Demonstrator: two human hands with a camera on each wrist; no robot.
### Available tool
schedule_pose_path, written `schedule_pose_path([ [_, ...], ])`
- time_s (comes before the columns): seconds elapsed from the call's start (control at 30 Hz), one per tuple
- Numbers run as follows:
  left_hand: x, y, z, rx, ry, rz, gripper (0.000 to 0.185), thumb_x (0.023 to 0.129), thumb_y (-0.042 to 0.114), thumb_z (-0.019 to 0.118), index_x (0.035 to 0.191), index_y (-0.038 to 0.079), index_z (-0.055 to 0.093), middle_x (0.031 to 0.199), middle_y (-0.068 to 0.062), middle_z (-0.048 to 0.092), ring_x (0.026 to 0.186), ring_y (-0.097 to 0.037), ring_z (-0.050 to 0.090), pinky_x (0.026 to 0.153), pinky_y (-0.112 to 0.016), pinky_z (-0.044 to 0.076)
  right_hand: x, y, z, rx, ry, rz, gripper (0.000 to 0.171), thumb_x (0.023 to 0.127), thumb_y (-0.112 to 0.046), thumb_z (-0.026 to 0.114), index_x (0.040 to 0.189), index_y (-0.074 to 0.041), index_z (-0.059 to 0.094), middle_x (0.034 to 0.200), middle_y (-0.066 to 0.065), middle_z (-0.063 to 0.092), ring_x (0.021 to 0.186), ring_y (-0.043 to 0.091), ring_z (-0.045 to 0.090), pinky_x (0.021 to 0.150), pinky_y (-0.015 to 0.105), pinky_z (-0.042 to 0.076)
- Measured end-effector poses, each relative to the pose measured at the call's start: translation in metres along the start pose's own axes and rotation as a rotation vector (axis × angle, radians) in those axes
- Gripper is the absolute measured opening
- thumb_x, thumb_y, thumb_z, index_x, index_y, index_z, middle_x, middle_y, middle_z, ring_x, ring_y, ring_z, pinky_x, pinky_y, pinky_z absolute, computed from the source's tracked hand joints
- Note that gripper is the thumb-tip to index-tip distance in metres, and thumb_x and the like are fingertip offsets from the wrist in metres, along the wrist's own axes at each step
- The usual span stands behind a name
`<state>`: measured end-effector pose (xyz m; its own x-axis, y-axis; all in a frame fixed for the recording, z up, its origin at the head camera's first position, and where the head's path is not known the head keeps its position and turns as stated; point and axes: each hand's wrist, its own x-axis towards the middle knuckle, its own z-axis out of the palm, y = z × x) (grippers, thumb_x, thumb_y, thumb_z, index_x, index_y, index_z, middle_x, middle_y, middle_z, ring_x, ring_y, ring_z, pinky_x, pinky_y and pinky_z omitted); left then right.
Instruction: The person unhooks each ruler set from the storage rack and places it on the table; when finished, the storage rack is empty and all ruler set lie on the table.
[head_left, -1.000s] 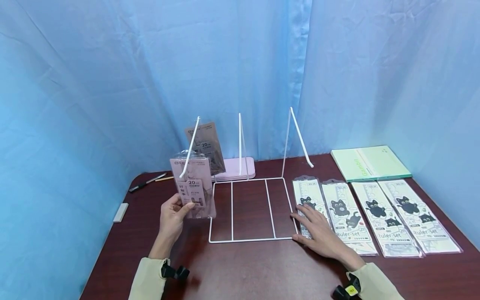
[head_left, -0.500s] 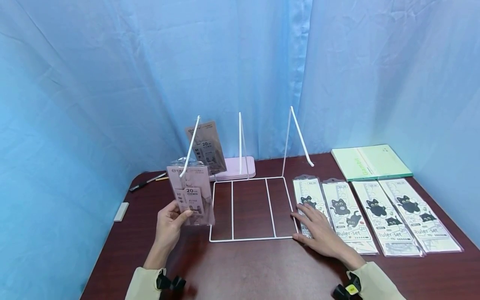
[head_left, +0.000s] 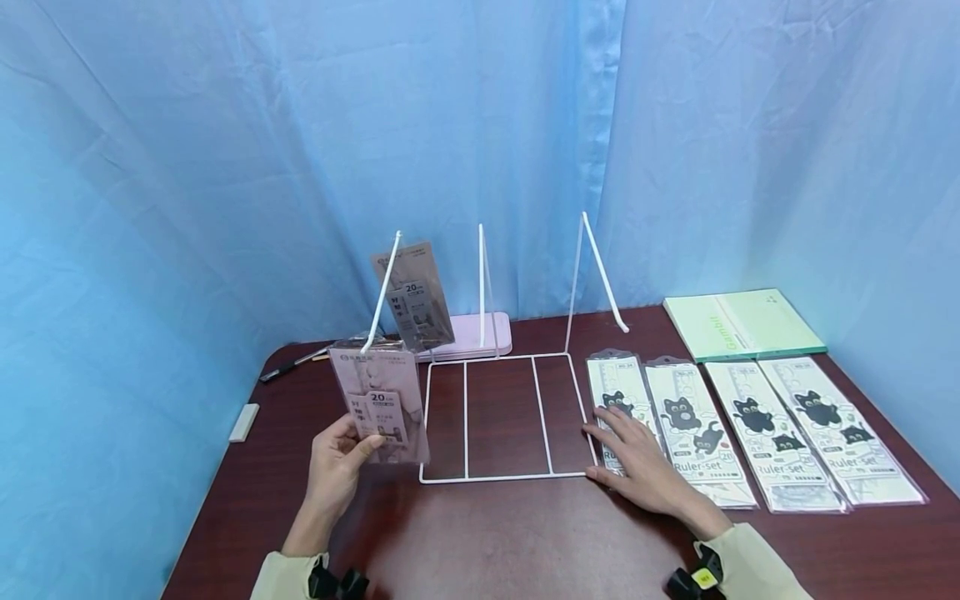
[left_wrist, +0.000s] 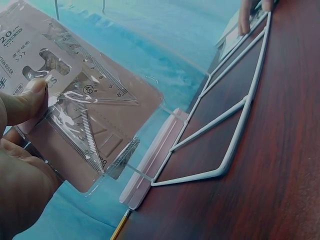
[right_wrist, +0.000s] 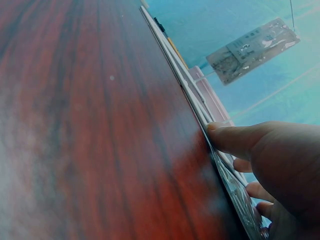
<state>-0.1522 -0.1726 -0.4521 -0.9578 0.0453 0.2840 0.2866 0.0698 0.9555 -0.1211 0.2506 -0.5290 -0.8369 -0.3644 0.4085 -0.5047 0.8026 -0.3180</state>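
Note:
My left hand pinches a pink ruler-set packet by its lower left, thumb on the front. In the left wrist view, clear set squares show inside its plastic. The packet stands upright at the front of the left hook of a white wire display rack, its top overlapping the hook's tip in the head view. A similar packet hangs farther back on that hook. My right hand lies with fingers spread on the rack's front right corner and the nearest cat-printed ruler-set packet.
Several cat-printed ruler-set packets lie in a row on the right. Behind them is a green box. A pink flat case sits behind the rack. At left lie a black pen and a white eraser.
My left hand has moved down and slightly left, toward me, with the pink packet. The packet's top has dropped from around the hook's arm to its tip. The right hand stays put.

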Motion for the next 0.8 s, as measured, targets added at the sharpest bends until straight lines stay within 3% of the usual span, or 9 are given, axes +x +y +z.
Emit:
schedule_pose_path([
  [0.47,-0.019,0.011,-0.002,-0.089,-0.05,0.097,0.032,0.087,-0.014,0.064,0.104,0.012,0.072,0.091,0.01,0.076,0.074,-0.001,0.068,0.059,-0.021,0.054,0.0,0.0,0.0,0.004,-0.003,0.006,0.058,0.084,-0.029,0.077,0.135,-0.006,0.061,0.144,0.025,0.053,0.135,0.05,0.044,0.106,0.067,0.033],
  [0.57,-0.022,0.016,-0.006,-0.162,-0.079,0.126,0.035,0.088,-0.017,0.061,0.109,0.009,0.071,0.096,0.007,0.077,0.081,-0.001,0.07,0.063,-0.021,0.057,0.0,0.0,0.0,0.003,-0.004,0.004,0.058,0.084,-0.029,0.077,0.135,-0.006,0.061,0.144,0.025,0.053,0.135,0.05,0.044,0.106,0.068,0.033],
  [0.8,-0.022,0.025,-0.026,-0.469,-0.15,0.254,0.041,0.09,-0.024,0.048,0.119,0.0,0.066,0.105,-0.001,0.076,0.096,-0.006,0.072,0.079,-0.02,0.059,0.0,-0.001,-0.001,0.006,-0.01,0.015,0.058,0.085,-0.029,0.077,0.136,-0.006,0.061,0.145,0.025,0.052,0.136,0.05,0.042,0.106,0.069,0.032],
])
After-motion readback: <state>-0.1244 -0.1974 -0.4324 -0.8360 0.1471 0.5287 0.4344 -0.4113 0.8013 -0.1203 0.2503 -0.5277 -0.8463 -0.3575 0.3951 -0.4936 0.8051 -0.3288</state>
